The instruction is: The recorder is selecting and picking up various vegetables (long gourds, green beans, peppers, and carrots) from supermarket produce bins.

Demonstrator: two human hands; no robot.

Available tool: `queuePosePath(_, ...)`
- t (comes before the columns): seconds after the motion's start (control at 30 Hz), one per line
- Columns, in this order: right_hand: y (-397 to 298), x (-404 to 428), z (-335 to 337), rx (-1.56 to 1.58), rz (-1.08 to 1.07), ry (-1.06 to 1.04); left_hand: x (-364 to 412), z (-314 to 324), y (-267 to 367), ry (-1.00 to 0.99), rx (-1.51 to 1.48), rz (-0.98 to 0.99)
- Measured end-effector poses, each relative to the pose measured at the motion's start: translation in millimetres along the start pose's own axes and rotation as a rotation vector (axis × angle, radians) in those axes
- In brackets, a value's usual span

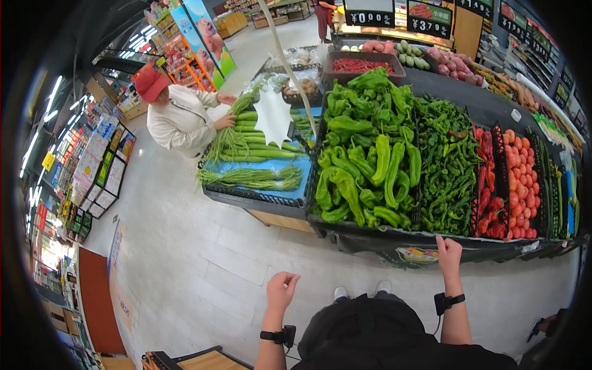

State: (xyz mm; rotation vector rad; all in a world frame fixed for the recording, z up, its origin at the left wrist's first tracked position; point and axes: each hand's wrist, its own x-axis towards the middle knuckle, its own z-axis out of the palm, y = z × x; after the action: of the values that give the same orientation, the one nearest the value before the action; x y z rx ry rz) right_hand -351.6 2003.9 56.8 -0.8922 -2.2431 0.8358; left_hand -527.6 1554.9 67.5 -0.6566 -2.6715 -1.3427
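Observation:
Both of my hands are raised in front of my body, before a sloping vegetable stand. My left hand (282,287) is over the floor with its fingers curled, and I see nothing in it. Near the stand's front edge, below the small green peppers (446,166), is my right hand (448,252), its fingers folded and thumb up; whether something small is inside cannot be told. Large green peppers (370,162) fill the crates left of these, while red peppers (488,208) and tomatoes (521,185) lie to the right. Each wrist bears a black strapped device.
A person in a red cap (178,106) handles long beans (236,138) at the left crate. A white spiky sign (273,115) and a pale pole rise beside the peppers. Below left is a wooden-topped stand (212,360). Price signs (429,18) hang above. Another person stands far back.

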Motion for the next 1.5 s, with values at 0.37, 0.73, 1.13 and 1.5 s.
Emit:
queuePosePath(0.37, -67, 18, -3, 0.298, -0.161, -0.209, -23, -15, -23, 0.118, 0.008, -0.082)
queuePosePath(0.73, -138, 35, 35, 0.487, -0.233, -0.579, -90, -31, -5, 0.139, 0.150, -0.333)
queuePosePath(1.13, -229, -3, 118, 0.471, -0.379, -1.028, -210, -69, 2, 0.508, 0.209, -0.516)
queuePosePath(1.5, -333, -69, 174, 0.478, -0.602, -1.096, -248, -153, -59, 0.572, 0.263, -0.615)
